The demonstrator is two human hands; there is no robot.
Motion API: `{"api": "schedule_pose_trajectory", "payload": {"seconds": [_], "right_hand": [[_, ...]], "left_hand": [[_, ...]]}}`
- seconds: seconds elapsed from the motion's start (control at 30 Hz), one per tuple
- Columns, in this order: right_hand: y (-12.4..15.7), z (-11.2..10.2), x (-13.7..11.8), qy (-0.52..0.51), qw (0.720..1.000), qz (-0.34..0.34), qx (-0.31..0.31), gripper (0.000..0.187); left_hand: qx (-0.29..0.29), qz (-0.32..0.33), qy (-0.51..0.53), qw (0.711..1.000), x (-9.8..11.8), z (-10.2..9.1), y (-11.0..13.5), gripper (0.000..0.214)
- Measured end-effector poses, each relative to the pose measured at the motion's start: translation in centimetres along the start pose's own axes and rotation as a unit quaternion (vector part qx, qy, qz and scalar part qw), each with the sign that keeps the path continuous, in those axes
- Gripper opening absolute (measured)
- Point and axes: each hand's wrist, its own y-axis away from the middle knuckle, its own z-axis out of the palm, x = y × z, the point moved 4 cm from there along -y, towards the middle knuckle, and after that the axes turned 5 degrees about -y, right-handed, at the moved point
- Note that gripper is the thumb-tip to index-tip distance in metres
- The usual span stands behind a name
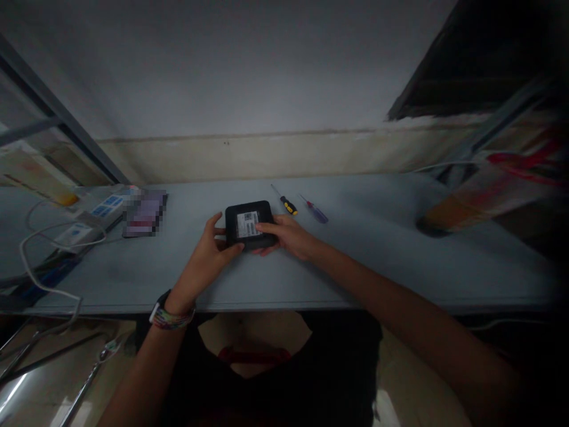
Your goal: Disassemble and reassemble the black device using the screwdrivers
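A small black box-shaped device with a white label on its upper face lies on the grey table. My left hand grips its left edge, thumb under the near side. My right hand holds the right edge, with the index finger resting on the label. Just behind the device lie a black-and-yellow screwdriver and a purple-handled screwdriver, both untouched.
A power strip with white cables and a blurred flat object sit at the table's left. A metal rack frame rises at the far left. Blurred colourful items lie at the right. A pale wall stands behind.
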Motion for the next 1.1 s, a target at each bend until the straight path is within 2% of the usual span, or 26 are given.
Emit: {"api": "schedule_pose_trajectory", "payload": {"seconds": [0.1, 0.23, 0.37, 0.5, 0.6, 0.87, 1.03, 1.1], "right_hand": [[0.0, -0.4, -0.3, 0.016, 1.0, 0.01, 0.022, 0.027], [0.4, -0.4, -0.7, 0.05, 0.998, 0.024, 0.031, 0.025], [1.0, -0.5, -0.9, 0.114, 0.992, 0.052, 0.023, 0.041], [1.1, -1.0, -1.1, 0.159, 0.986, 0.052, 0.018, 0.056], [1.0, -1.5, -1.0, 0.171, 0.984, 0.051, 0.011, 0.061], [1.1, -2.0, -1.2, 0.219, 0.973, 0.066, -0.031, 0.082], [1.2, -1.6, -1.4, 0.237, 0.968, 0.076, -0.03, 0.072], [1.2, -1.9, -1.9, 0.297, 0.954, 0.041, 0.012, 0.061]], "left_hand": [[-0.049, 0.05, -0.049, 0.996, -0.5, 1.1, -0.6, 0.104], [-0.012, 0.113, -0.176, 0.978, -0.2, 1.7, -0.7, 0.09], [-0.016, 0.141, -0.276, 0.951, 1.0, 1.7, -0.7, 0.081], [-0.03, 0.144, -0.327, 0.933, 1.9, 1.6, -0.9, 0.077], [-0.041, 0.141, -0.36, 0.921, 2.3, 1.8, -1.1, 0.076], [-0.021, 0.112, -0.437, 0.892, 3.2, 2.4, -0.5, 0.069], [-0.018, 0.084, -0.505, 0.859, 4.0, 3.0, 0.4, 0.066], [-0.013, 0.086, -0.522, 0.849, 4.2, 3.0, 0.5, 0.065]]}}
